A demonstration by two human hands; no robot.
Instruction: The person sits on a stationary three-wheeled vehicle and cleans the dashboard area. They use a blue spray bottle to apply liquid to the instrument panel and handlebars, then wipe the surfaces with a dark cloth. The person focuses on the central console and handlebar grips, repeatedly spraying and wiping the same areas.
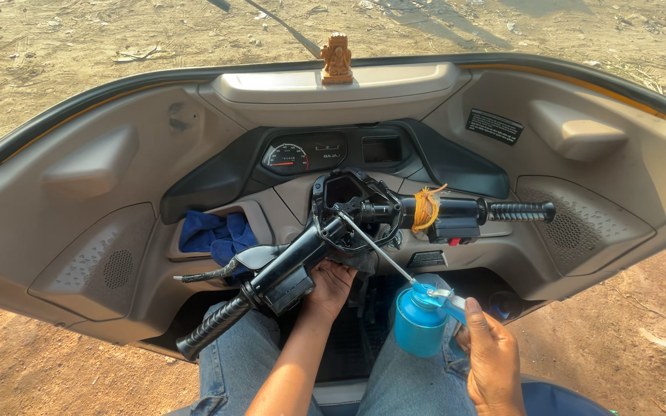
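My right hand (493,360) grips the blue oil can (419,322), its spout at the handlebar (348,223); my left hand (330,285) cups beneath. A blue cloth (213,233) lies in the dashboard (102,200) pocket; dirt ground (55,38) lies beyond.

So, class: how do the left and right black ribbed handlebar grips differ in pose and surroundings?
The left black ribbed handlebar grip points down toward the person's knee; the right black ribbed handlebar grip lies nearly level. The left hand rests under the bar by the left grip; an orange thread is tied by the right grip, and the right hand holds a blue oil can. Both grips are bare.
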